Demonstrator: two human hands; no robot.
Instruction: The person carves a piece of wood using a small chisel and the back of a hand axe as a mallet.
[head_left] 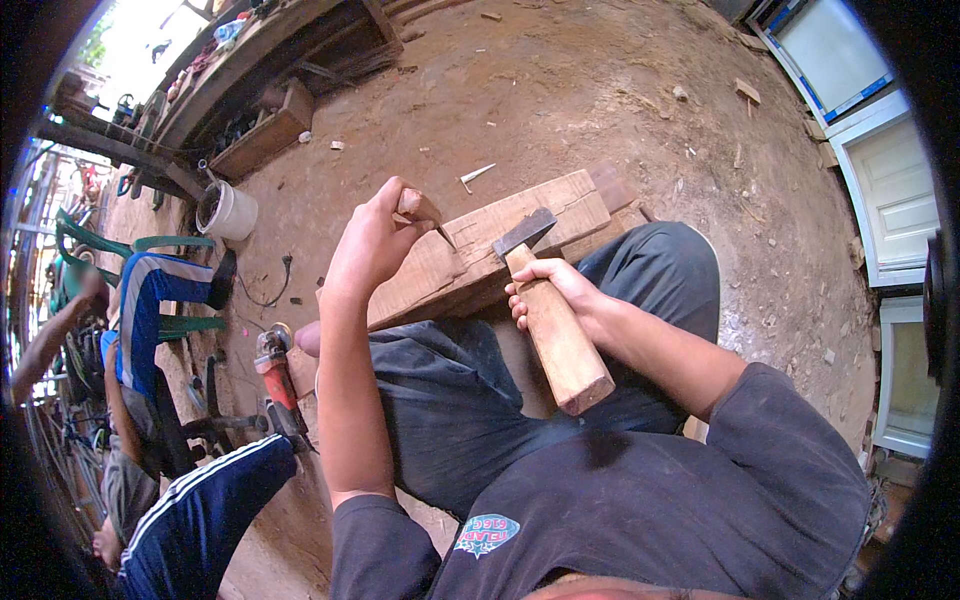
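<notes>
Across in front of my knees lies a thick wooden beam (pixel 520 222) with a rough, cracked upper face. My left hand (pixel 372 240) is closed above its left part, gripping a slim pointed tool (pixel 447 236), its dark tip directed down at the wood. Whether the tip touches the beam I cannot tell. My right hand (pixel 560 285) is wrapped round the thick pale wooden handle of a hammer (pixel 528 232). Its dark metal head is over the beam, right of the pointed tool, and the handle's butt points back toward my body.
Beyond the beam, a small pale pointed piece (pixel 478 177) lies on the dirt floor. To the left are a red angle grinder (pixel 275 370), a white bucket (pixel 232 212) and seated people (pixel 165 290). A cluttered workbench (pixel 250 70) stands far left; framed panels (pixel 885 185) line the right.
</notes>
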